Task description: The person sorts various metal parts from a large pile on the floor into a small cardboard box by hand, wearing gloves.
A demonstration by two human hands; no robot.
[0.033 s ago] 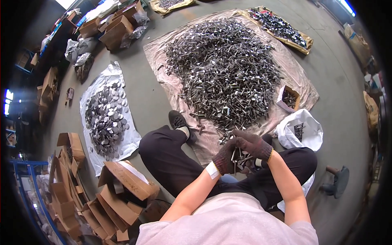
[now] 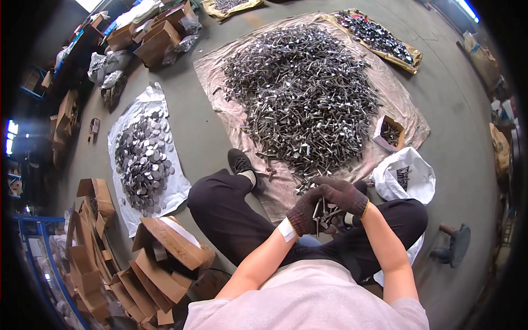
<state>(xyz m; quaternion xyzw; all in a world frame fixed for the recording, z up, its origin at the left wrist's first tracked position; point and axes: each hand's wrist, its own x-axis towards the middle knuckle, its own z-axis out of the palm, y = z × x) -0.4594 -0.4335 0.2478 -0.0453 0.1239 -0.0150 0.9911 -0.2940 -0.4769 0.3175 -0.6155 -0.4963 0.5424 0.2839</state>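
Plainly, metal pieces (image 2: 326, 216) against left grip (image 2: 303, 214).

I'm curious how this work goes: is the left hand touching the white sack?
Apart. The head view shows the sack well right of the left hand, the right hand between them.

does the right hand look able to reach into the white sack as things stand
Likely yes: the white sack gapes open near the right hand, just past the bent right leg, with nothing covering its mouth. That hand meets the left hand at some metal pieces, so it might need freeing first.
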